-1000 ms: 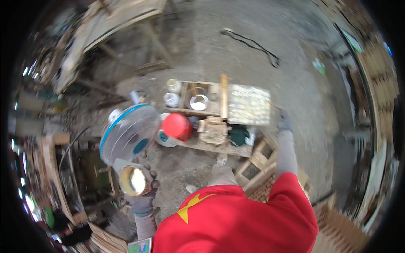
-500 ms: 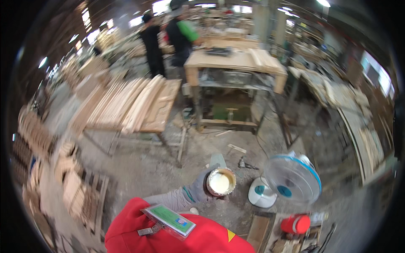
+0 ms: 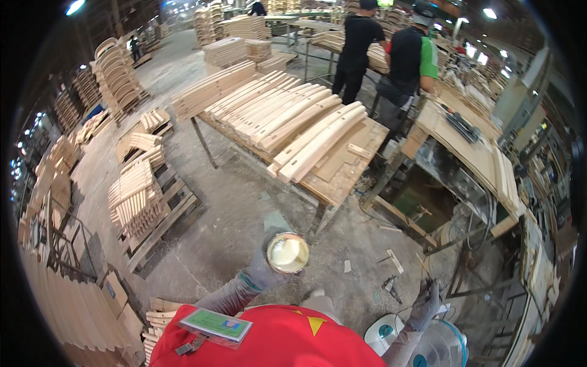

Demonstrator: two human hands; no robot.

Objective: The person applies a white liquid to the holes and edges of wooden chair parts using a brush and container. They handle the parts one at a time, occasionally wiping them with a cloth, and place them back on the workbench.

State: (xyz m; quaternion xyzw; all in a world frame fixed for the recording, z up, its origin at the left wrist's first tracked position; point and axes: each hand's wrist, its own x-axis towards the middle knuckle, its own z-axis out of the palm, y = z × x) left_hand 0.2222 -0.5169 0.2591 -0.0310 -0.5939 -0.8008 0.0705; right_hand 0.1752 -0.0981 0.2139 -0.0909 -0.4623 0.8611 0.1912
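Observation:
My left hand [image 3: 262, 272], in a grey glove, grips an open round can [image 3: 287, 269] from its left side. A pale cream-coloured substance [image 3: 285, 252] shows inside the can, whose rim looks smeared. At the lower right my right hand [image 3: 425, 306], also gloved in grey, is raised with its fingers drawn together. A thin brownish stick [image 3: 423, 264] sticks up from those fingertips; its kind is too small to make out. Ahead of the can stands a wooden table [image 3: 333, 189] bearing long, slightly curved wooden pieces [image 3: 324, 140] with slots in them.
A fan [image 3: 437, 345] stands beside my right forearm. On the floor lie a dark tool [image 3: 391, 287] and a wood scrap [image 3: 395, 262]. A pallet [image 3: 162, 223] with stacked wooden parts is at left. Two people [image 3: 403, 61] stand beyond a workbench [image 3: 465, 128].
My view has swung left toward the table of slotted pieces. The can stays in my left hand. My right hand has come into view with the thin stick.

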